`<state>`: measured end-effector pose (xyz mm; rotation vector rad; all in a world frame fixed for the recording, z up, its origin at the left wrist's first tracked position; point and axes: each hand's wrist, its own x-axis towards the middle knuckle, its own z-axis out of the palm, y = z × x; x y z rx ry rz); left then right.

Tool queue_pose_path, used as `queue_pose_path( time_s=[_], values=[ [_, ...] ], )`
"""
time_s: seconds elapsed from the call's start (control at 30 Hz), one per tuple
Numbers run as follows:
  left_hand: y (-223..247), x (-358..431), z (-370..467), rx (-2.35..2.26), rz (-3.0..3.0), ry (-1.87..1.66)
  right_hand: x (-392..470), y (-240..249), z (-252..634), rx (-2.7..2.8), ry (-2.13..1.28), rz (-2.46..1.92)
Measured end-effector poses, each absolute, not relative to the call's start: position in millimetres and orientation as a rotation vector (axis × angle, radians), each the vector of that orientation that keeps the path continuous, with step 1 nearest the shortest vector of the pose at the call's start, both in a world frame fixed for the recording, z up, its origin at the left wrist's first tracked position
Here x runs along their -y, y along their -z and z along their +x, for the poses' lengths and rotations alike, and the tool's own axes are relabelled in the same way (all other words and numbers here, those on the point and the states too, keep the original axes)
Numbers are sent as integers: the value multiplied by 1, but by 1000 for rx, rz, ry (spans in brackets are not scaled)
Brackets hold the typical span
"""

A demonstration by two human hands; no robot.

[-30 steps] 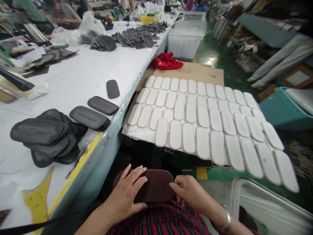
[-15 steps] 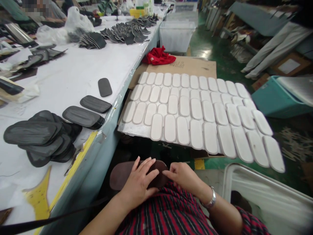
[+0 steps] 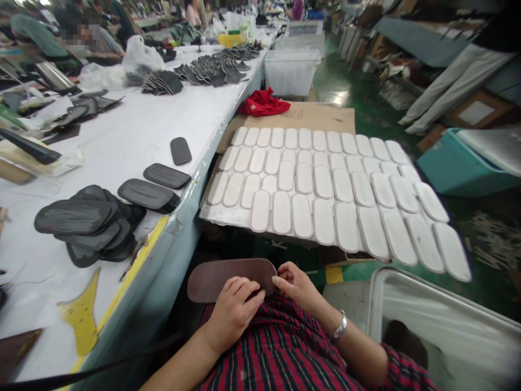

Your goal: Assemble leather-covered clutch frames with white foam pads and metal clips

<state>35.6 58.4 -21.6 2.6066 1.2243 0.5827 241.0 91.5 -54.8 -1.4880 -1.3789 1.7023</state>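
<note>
A brown, leather-looking oval piece (image 3: 217, 276) with rounded ends lies across my lap. My left hand (image 3: 236, 307) rests over its near edge, fingers bent onto the top face. At the piece's right end my right hand (image 3: 299, 287) pinches the rim between thumb and fingers. Dark grey oval pieces (image 3: 73, 217) are heaped on the white table to the left, with a smaller stack (image 3: 146, 194) close to the table edge. Ahead of me, white oval pieces (image 3: 323, 220) lie in overlapping rows on a low board.
The white-topped table (image 3: 146, 130) runs along my left, its edge marked by yellow tape. A red cloth (image 3: 266, 103) lies on cardboard behind the board. A clear plastic bin (image 3: 448, 336) stands at my right, a teal bin (image 3: 451, 163) farther off. A person in light trousers stands at right.
My left hand has drawn back toward me, its spread fingers now bent closer together, baring more of the brown piece. My right hand remains at the right end. The camera view has tilted up slightly.
</note>
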Motion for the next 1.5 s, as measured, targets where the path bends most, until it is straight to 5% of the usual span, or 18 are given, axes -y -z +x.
queue_pose_path(
  time_s=[0.27, 0.37, 0.5, 0.67, 1.5],
  values=[
    [23, -48, 29, -1232, 2551, -572, -94, 49, 234, 1730, -1410, -1668],
    [33, -30, 0, -1539, 2304, -826, -94, 39, 234, 2022, -960, -1658],
    [57, -5, -43, -2012, 1468, -1104, -92, 33, 218, 2546, -263, -1198],
    [78, -4, -51, -1639, 1064, -1192, -85, 38, 182, 2840, 2, -873],
    [72, -12, -51, -1351, 831, -1248, -106, 23, 89, 3108, -447, -582]
  ],
)
